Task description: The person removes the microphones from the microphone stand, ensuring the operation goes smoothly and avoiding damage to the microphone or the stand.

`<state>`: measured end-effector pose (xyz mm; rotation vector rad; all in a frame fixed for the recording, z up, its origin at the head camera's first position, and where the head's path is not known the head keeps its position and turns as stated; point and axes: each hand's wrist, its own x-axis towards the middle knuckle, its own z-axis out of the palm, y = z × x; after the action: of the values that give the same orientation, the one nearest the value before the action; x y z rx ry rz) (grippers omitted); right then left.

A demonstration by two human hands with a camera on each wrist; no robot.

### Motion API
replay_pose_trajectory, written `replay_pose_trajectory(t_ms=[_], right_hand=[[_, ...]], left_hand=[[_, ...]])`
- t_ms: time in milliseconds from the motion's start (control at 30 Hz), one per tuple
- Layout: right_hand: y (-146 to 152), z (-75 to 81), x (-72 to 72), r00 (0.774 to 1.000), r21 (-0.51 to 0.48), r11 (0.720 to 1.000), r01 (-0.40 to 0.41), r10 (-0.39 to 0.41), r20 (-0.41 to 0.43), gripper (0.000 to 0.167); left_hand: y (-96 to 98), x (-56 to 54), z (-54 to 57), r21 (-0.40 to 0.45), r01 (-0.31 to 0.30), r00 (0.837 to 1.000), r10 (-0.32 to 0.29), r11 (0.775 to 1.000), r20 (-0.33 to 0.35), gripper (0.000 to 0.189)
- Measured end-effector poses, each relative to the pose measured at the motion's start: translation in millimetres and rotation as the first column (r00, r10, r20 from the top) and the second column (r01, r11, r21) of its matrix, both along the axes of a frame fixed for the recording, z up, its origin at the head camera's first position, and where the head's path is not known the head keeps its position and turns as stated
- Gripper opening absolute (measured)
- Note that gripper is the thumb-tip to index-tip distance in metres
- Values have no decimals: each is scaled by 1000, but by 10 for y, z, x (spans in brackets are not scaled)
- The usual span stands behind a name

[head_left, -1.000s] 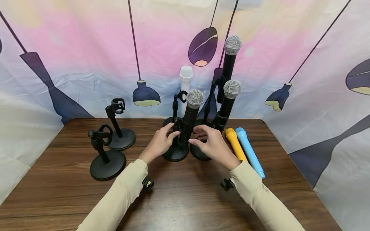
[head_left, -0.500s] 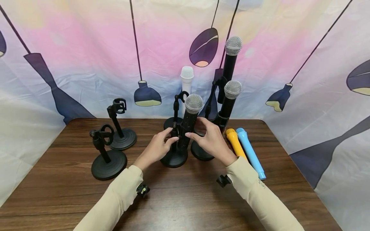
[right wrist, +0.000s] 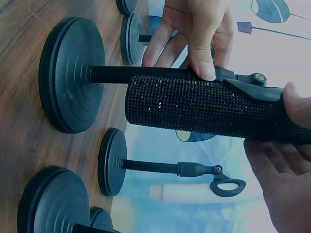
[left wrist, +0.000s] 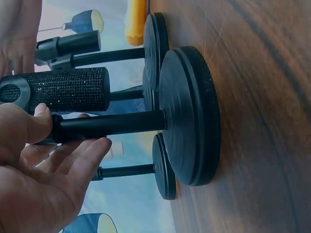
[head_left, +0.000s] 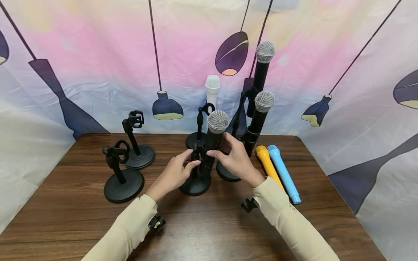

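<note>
While the left hand [head_left: 174,173] holds a stand [left wrist: 119,124] and the right hand [head_left: 237,159] its microphone [head_left: 214,139] (clipped, I see), positioning seems underway; next needs gentle release.

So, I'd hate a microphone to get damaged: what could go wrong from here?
The left hand grips a stand and the right hand its sparkly microphone, so an uneven pull might tilt it.
The neighbouring stand is close, so the two could knock.
The yellow microphone and blue microphone lie loose near the right sleeve, which might roll them.
</note>
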<state>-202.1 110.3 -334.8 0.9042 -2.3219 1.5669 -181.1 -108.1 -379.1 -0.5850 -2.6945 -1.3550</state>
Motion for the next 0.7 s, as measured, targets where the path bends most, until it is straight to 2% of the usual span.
replay_pose_trajectory(t_ms=[300,533,700], right_hand=[[-6,-60,28,997,-52,996,-73,73,-10,52],[-16,-86,64,990,-80,986,-143,142,-18,57],[-30,-115,81,987,-77,984,-159,157,-29,57]], left_hand=[[-15,127,7,-16,-28,1000,29,999,12,33],[-31,193,-1,-10,-27,1000,27,1000,-9,29],[-41,243,-8,-21,-36,999,35,999,-12,28]])
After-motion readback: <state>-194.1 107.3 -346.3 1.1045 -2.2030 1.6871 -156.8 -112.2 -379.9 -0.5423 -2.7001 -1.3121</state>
